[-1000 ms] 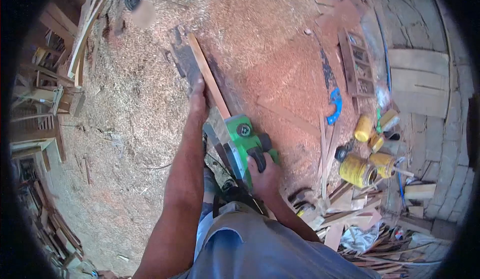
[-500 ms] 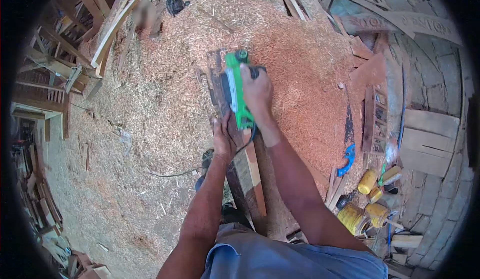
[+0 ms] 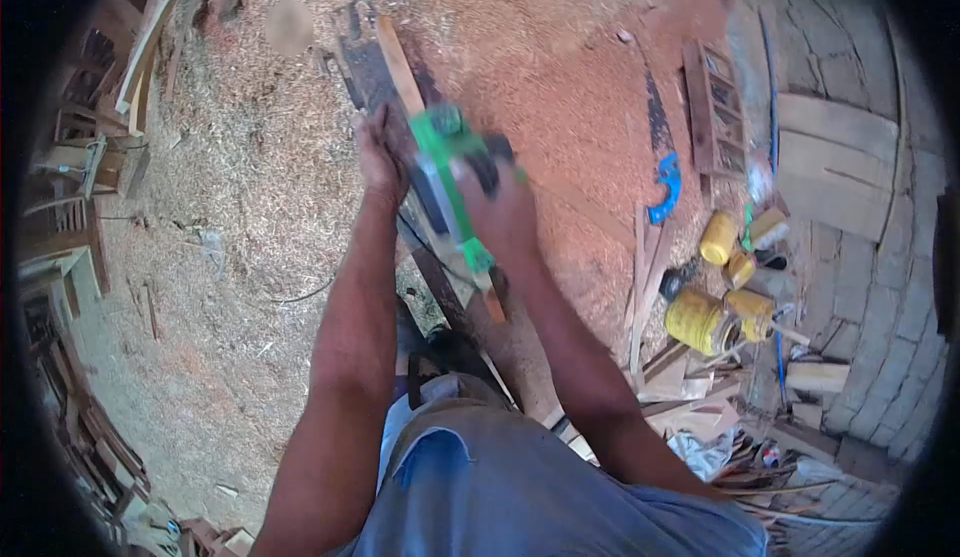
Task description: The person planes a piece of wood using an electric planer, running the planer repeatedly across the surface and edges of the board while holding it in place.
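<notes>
A green electric planer [image 3: 456, 197] lies tilted along a narrow pale strip of wood [image 3: 400, 65]. My right hand [image 3: 497, 205] is closed around the planer's dark handle, slightly blurred by motion. The strip's far end shows beyond the planer, and its near end [image 3: 495, 307] shows below it. Under the strip runs a dark, worn board [image 3: 368, 69]. My left hand [image 3: 381, 169] grips this board's left edge, beside the planer's front half, with its fingertips over the top. A thin black cord [image 3: 440, 262] passes near the planer's rear.
Wood shavings [image 3: 270, 157] cover the floor. To the right lie a blue-handled saw [image 3: 665, 189], a wooden frame [image 3: 715, 107] and several yellow containers [image 3: 700, 319]. Scrap wood [image 3: 75, 397] is piled on the left, with a brick wall [image 3: 860, 337] on the right.
The planer and my right hand have moved back toward my body, exposing the pale strip's far end. My left hand still holds the dark board. The view has shifted and turned.
</notes>
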`<move>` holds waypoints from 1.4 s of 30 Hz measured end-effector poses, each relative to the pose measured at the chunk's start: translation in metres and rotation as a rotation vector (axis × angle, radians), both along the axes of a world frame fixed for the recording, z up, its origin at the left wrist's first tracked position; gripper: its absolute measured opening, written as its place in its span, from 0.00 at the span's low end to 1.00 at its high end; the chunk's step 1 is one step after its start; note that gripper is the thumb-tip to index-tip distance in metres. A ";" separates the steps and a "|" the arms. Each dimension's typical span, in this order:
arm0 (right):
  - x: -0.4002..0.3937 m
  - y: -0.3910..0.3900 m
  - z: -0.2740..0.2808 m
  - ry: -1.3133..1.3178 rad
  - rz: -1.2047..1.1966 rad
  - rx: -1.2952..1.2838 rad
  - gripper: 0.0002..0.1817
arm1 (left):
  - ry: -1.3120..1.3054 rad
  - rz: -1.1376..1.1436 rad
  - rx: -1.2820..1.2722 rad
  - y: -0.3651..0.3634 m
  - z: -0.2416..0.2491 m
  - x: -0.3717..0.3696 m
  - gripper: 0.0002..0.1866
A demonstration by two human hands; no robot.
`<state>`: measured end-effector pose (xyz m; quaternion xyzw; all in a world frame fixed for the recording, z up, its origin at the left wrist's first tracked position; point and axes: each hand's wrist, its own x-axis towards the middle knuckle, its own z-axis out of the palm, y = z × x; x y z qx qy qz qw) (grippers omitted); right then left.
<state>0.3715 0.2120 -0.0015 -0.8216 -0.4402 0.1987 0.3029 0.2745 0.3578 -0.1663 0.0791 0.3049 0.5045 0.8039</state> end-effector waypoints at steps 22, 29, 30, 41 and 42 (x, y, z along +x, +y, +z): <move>-0.026 -0.176 -0.014 -0.029 -0.203 -0.013 0.22 | 0.404 -0.246 0.266 0.010 -0.019 0.011 0.32; -0.010 -0.013 -0.008 -0.071 -0.160 -0.051 0.31 | 0.061 -0.101 -0.012 -0.005 0.010 -0.003 0.45; -0.006 0.013 -0.012 -0.094 -0.130 -0.020 0.32 | 0.060 -0.093 -0.022 -0.006 0.016 -0.005 0.45; 0.003 0.265 0.004 0.038 -0.073 0.014 0.37 | -0.031 0.012 0.028 -0.004 -0.010 0.002 0.43; 0.001 0.280 0.009 0.053 -0.067 0.015 0.37 | -0.010 0.003 0.008 -0.002 -0.005 0.001 0.43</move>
